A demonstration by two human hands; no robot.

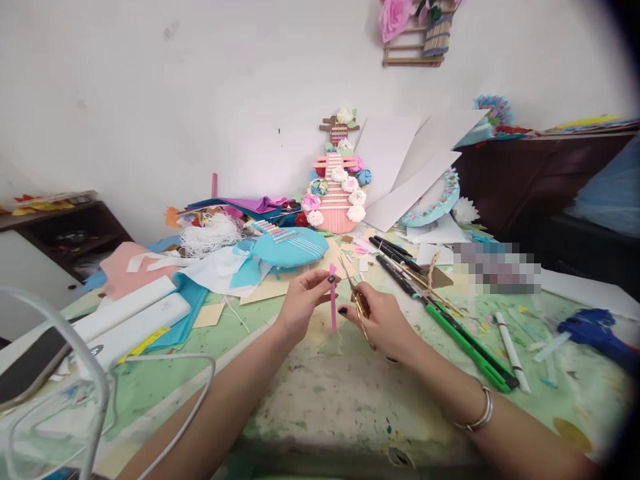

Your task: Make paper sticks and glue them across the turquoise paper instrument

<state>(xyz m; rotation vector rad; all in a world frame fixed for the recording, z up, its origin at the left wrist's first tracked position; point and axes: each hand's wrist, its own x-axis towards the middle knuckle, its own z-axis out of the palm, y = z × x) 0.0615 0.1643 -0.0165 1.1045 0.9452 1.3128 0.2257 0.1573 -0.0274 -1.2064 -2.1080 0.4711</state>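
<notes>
My left hand point(303, 297) pinches the top of a narrow pink paper strip point(333, 303), which hangs down upright over the table. My right hand point(383, 320) is closed round a pair of gold-coloured scissors point(356, 300). Their blades point up and slightly left, close beside the strip. Both hands hover above the stained green table point(320, 393), near its middle.
Pens and green markers point(440, 313) lie to the right. A paper guitar with flowers point(337, 193) stands at the back. A teal paper piece point(287, 247), white string, coloured sheets and white rolls point(135, 313) fill the left. A phone and white cable lie near left.
</notes>
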